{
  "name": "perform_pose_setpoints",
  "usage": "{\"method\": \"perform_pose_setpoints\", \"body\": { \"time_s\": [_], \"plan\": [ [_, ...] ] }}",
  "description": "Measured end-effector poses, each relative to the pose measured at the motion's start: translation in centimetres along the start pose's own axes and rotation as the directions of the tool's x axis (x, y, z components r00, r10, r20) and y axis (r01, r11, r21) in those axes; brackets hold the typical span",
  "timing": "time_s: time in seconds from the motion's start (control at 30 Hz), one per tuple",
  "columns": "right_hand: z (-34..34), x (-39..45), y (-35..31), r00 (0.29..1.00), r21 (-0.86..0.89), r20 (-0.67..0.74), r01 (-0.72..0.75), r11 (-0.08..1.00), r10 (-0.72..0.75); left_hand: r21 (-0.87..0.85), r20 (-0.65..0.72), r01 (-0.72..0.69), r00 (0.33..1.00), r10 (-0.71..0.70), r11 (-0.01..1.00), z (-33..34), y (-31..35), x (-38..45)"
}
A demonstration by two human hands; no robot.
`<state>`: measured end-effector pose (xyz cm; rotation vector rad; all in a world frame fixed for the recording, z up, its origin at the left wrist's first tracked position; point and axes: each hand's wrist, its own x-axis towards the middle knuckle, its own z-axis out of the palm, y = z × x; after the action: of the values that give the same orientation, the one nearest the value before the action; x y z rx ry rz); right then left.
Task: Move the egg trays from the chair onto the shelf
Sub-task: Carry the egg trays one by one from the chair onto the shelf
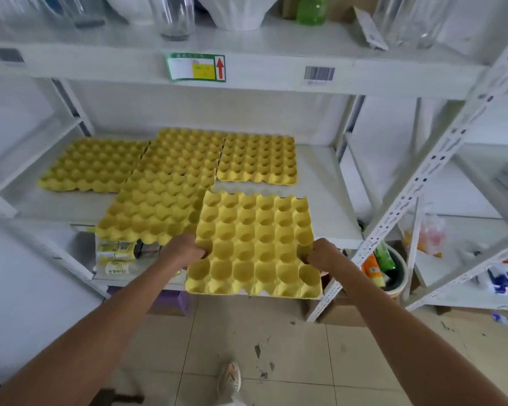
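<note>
Tray (pixel 254 244) gripped at both side edges by left hand (pixel 185 250) and right hand (pixel 323 254), level, aimed at shelf (pixel 329 200) gap.

Storeroom: barcoded metal shelving (pixel 320 83)

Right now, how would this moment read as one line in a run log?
step: placing tray on shelf | left hand: grips left edge | right hand: grips right edge | trays already shelved
</note>
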<state>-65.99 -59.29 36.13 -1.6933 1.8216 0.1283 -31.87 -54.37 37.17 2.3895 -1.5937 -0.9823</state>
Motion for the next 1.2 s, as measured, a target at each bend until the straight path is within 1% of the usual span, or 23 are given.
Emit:
{"method": "perform_pose_setpoints", "body": {
  "time_s": [0.2,0.3,0.37,0.5,0.57,0.8,0.9,1.07,1.13,1.2],
  "plan": [
    [-1.0,6.7,-2.6,0.992,-0.002,-0.049,-0.113,0.994,0.113,0.185,-0.038,-0.009,0.999,0.017,0.983,-1.9,2.4,7.8],
    [-1.2,8.5,-3.1,0.985,0.052,-0.071,-0.154,0.987,0.157,0.262,-0.058,-0.022,0.998,0.038,0.965,-1.6,3.1,9.8],
    [-1.5,9.6,-3.4,0.986,0.053,-0.054,-0.154,0.987,0.157,0.334,-0.090,-0.032,0.994,0.066,0.942,-1.5,3.4,10.9],
    [-1.9,11.5,-3.7,0.987,0.030,-0.047,-0.152,0.988,0.153,0.483,-0.161,-0.008,0.982,0.098,0.876,-1.7,4.3,12.5],
    [-2.0,12.2,-3.7,0.985,0.026,-0.040,-0.164,0.986,0.165,0.547,-0.182,-0.022,0.973,0.145,0.837,-1.9,4.5,13.3],
    [-2.4,13.2,-3.3,0.990,-0.018,-0.026,-0.142,0.990,0.142,0.692,-0.114,-0.098,0.963,0.242,0.715,-2.3,4.5,15.0],
    [-2.5,13.3,-3.0,0.993,-0.066,0.004,-0.120,0.991,0.120,0.713,-0.092,-0.119,0.961,0.260,0.691,-2.4,4.2,15.2],
    [-2.9,14.1,-3.4,0.993,-0.113,0.037,-0.110,0.987,0.115,0.688,-0.103,-0.104,0.966,0.239,0.719,-2.4,4.0,15.9],
    [-3.1,14.5,-3.6,0.990,-0.128,0.066,-0.114,0.985,0.123,0.665,-0.082,-0.133,0.965,0.248,0.735,-2.2,3.8,16.2],
    [-3.3,14.9,-3.7,0.987,-0.121,0.103,-0.111,0.986,0.124,0.606,-0.055,-0.193,0.958,0.283,0.772,-2.0,3.2,16.5]
  ]
}}
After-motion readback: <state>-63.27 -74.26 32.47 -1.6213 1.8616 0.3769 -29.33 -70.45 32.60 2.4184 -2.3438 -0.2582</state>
